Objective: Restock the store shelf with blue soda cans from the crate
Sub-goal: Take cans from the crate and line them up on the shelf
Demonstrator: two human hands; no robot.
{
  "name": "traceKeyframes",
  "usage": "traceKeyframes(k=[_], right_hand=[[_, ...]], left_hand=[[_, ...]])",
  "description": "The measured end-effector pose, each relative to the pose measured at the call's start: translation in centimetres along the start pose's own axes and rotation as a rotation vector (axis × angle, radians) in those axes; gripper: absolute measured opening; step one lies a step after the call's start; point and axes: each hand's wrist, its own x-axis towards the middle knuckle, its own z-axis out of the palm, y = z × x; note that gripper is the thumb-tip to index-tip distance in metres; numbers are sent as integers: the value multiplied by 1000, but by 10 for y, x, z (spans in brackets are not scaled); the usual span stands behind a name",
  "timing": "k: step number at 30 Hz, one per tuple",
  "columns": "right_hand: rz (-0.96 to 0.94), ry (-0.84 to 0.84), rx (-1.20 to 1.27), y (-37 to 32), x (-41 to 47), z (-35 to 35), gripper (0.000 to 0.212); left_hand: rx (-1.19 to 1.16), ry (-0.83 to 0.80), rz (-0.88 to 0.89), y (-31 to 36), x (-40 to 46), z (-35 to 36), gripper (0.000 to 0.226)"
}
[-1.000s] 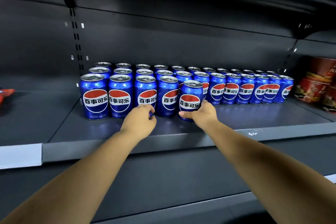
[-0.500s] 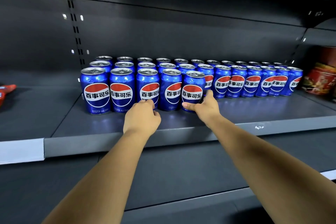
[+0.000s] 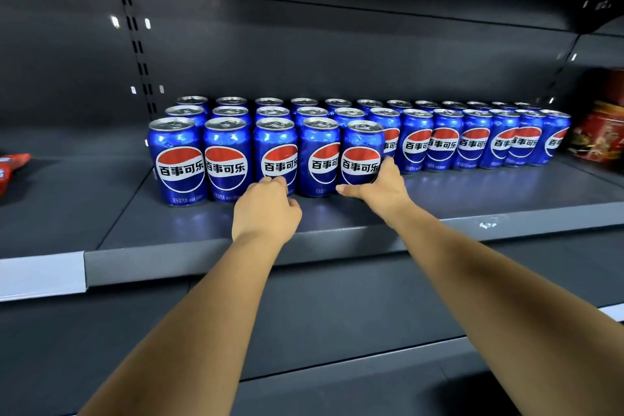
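Several blue soda cans stand in three rows on the dark grey shelf (image 3: 472,209). The front row holds several cans at the left. My right hand (image 3: 378,187) grips the base of the rightmost front can (image 3: 363,154), thumb under its front and fingers round its right side. My left hand (image 3: 266,209) is curled in a loose fist, its knuckles touching the bottom of the third front can (image 3: 275,154). The crate is out of view.
Red tins (image 3: 597,135) stand at the shelf's right end. A red packet (image 3: 11,165) lies on the neighbouring shelf at the left. Bare shelf runs in front of the cans to the right of my hands. Another shelf lies below.
My right hand has pushed its can back and upright into line with the front row. My left hand stayed at the third can's base. The camera moved closer.
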Motion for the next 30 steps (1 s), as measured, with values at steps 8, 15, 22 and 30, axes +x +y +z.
traceKeyframes(k=[8,15,22,30], right_hand=[[59,-32,158,-1,-2,-8,70],[13,14,154,-3,-9,-9,67],[1,12,167,0,-6,-6,64],[-7,17,151,1,-5,-6,68]], left_hand=[[4,-1,4,0,-1,-1,21],[27,2,24,0,-1,0,19],[24,4,38,-1,-1,0,18],[14,-24,29,-1,-2,-2,20]])
